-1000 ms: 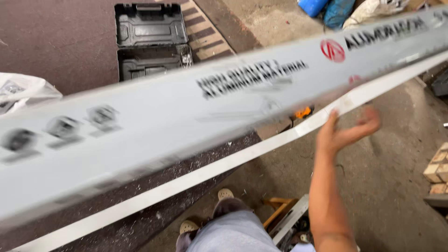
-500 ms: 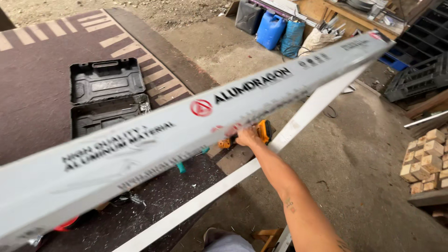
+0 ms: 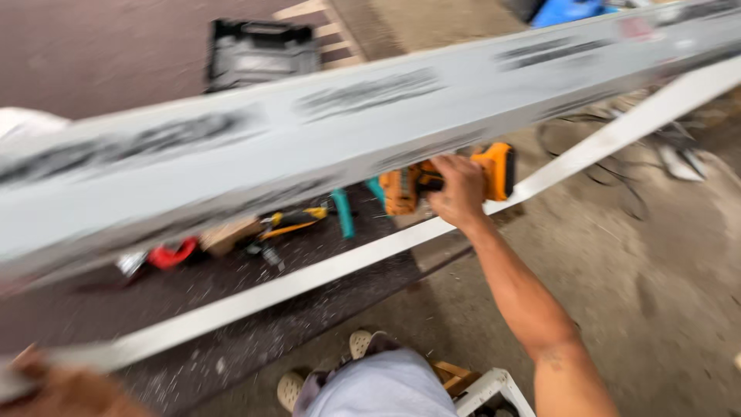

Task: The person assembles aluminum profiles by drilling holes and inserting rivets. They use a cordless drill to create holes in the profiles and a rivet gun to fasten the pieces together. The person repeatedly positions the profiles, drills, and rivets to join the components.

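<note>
Mid-frame, the right hand [image 3: 457,189] has its grip closed on an orange drill [image 3: 448,179] beneath the long grey beam [image 3: 324,139]; the left hand's [image 3: 69,390] grip is too blurred to tell.

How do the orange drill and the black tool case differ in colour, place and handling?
The drill is orange and black; the case is all black. The drill lies near the long grey profile, under the right hand, which grips it; the case sits farther off on the dark mat, untouched. Both rest at ground level.
</note>
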